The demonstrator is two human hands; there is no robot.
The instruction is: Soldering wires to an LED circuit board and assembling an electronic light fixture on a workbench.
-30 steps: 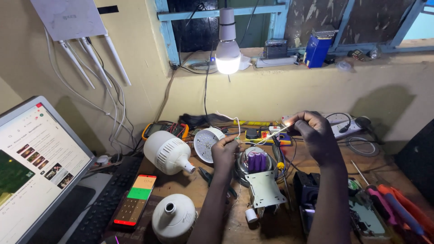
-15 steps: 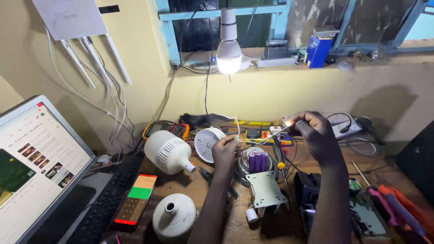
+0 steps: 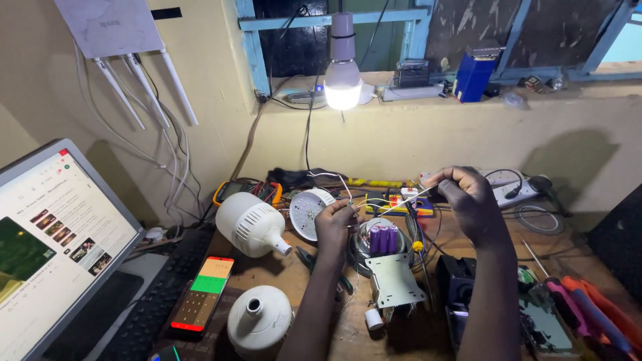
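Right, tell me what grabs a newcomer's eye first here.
The lit bulb hanging by the window ledge stands out first. Below it, the left hand and right hand stretch thin wires over the cluttered bench, and a bright laptop screen glows at far left.

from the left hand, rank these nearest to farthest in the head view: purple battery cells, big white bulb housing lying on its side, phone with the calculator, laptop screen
From the left hand:
1. Purple battery cells, just to its right.
2. Big white bulb housing, to its left on the bench.
3. Phone, lower left, near the keyboard.
4. Laptop screen, far left edge.
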